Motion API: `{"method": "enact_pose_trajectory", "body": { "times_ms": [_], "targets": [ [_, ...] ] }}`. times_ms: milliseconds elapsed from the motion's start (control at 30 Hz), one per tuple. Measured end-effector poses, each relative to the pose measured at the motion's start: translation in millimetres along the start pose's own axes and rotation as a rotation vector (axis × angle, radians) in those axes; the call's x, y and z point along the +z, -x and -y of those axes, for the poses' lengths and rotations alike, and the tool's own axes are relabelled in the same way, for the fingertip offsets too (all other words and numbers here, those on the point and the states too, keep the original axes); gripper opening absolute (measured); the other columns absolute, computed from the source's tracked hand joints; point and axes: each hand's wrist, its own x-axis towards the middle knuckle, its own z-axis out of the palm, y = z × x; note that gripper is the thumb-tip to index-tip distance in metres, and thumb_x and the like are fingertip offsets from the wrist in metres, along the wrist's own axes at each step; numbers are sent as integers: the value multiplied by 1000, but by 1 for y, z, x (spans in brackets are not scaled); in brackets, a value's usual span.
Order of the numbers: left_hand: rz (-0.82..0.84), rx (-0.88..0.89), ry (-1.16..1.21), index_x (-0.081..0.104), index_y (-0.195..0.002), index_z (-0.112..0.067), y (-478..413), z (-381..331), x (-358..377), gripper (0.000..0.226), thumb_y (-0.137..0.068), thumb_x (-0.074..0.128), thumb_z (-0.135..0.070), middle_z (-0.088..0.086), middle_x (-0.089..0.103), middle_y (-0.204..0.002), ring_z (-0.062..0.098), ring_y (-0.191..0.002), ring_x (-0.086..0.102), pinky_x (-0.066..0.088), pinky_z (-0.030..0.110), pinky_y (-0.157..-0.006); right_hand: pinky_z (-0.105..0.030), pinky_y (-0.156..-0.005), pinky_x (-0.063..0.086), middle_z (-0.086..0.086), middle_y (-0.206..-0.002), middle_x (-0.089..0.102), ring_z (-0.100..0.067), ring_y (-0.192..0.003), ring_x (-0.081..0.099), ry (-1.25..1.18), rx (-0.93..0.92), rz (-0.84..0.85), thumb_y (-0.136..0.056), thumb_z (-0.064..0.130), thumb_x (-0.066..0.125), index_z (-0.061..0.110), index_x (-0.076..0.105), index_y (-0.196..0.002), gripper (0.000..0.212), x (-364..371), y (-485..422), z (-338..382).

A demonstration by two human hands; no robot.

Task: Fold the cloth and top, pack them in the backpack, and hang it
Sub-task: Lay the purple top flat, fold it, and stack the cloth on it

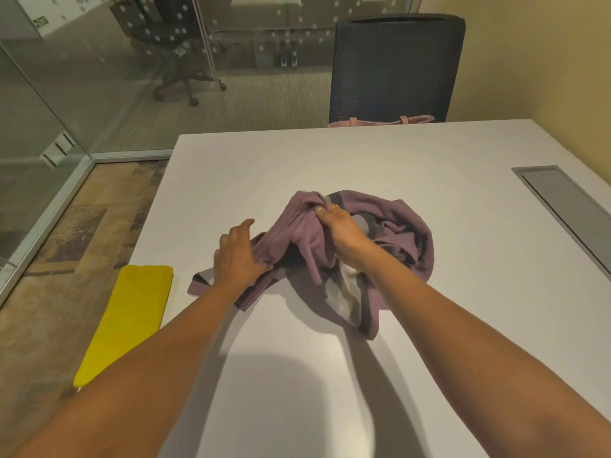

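Two bare forearms point(148, 352) reach from the lower corners over a white table point(330, 153) to one purple top point(403, 233), which lies crumpled near the table's middle with grey lining showing in places.

The right hand point(344, 233) grips the top. Its fingers point(322, 208) are curled tight round a bunch of fabric at the far side of the heap, and the cloth drapes down from that bunch. One ring shows on a finger.

The left hand point(238, 256) lies palm down on the top's left part, where a strip of fabric runs out from under it towards the table's left edge. Its fingers are loosely spread and nearly straight, pointing away from the camera, and the thumb presses on the fabric. I cannot tell whether any fabric is caught beneath the palm.

One yellow cloth point(132, 312) lies folded flat, well to the left of the top, overhanging the table's left edge.

One grey hatch point(568, 206) is set into the table at the right.

Behind the far edge stands one dark chair point(396, 67), with the rim and strap of one pink bag point(380, 121) showing just above the tabletop. A second chair point(172, 44) stands beyond a glass wall point(99, 77).
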Motion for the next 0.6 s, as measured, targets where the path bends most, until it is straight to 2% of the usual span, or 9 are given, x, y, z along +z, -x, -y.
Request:
{"method": "enact_pose_trajectory", "body": {
  "times_ms": [100,167,267,300,367,400,467,533,600],
  "targets": [
    [-90,-223,75,44,-135,-15,1,6,-6,54,-85,63,-24,17,50,-128,38,-115,47,43,41,-83,-28,-69,52,-5,-84,61,-17,-73,60,-141,55,36,-100,25,39,11,55,-89,24,-11,9,29],
    [-179,-490,321,57,-121,-9,-6,18,-14,32,-92,50,-21,19,58,-121,40,-107,54,43,37,-81,-23,-55,52,-4,-77,62,-14,-61,59,-167,127,44,-95,36,47,9,57,-89,29,-24,18,49],
    [-288,-707,828,62,-99,-3,-21,28,-24,20,-91,45,-11,20,62,-105,34,-80,59,49,35,-67,-20,-58,54,-4,-87,65,-15,-68,63,-12,184,232,-89,42,55,12,58,-102,33,-44,27,72],
    [-330,-719,998,60,-97,-4,-25,24,-30,18,-92,43,-7,18,60,-101,32,-75,59,51,33,-60,-21,-62,55,-4,-95,65,-16,-75,65,164,195,292,-87,37,58,14,55,-108,31,-48,29,77],
    [-438,-688,1229,53,-96,-5,-30,12,-44,14,-94,40,-3,15,57,-101,31,-84,61,56,36,-65,-23,-72,54,-5,-111,59,-19,-91,63,614,200,294,-83,27,68,15,46,-120,45,-58,25,79],
    [-498,-615,1200,51,-94,-6,-34,8,-49,12,-94,39,-4,15,57,-100,31,-88,60,57,42,-74,-26,-77,52,-6,-116,56,-20,-95,58,795,209,239,-81,24,70,13,43,-122,50,-63,19,78],
    [-592,-444,994,50,-90,-9,-41,3,-61,12,-95,39,-8,18,58,-98,30,-89,59,53,47,-86,-32,-83,49,-10,-117,54,-22,-95,54,950,209,91,-80,18,72,11,45,-117,46,-71,8,79],
    [-650,-321,889,53,-92,-6,-46,-2,-73,14,-94,40,-9,17,57,-95,29,-89,58,51,39,-83,-34,-83,49,-13,-112,58,-24,-91,55,982,207,-34,-79,17,72,8,51,-113,41,-77,-2,85],
    [-735,-237,872,50,-89,-6,-53,-11,-86,11,-93,39,-7,11,51,-87,19,-80,49,46,27,-70,-31,-80,47,-13,-106,59,-24,-88,55,1036,175,-143,-81,17,70,5,56,-114,38,-81,-11,93]
  ]
}}
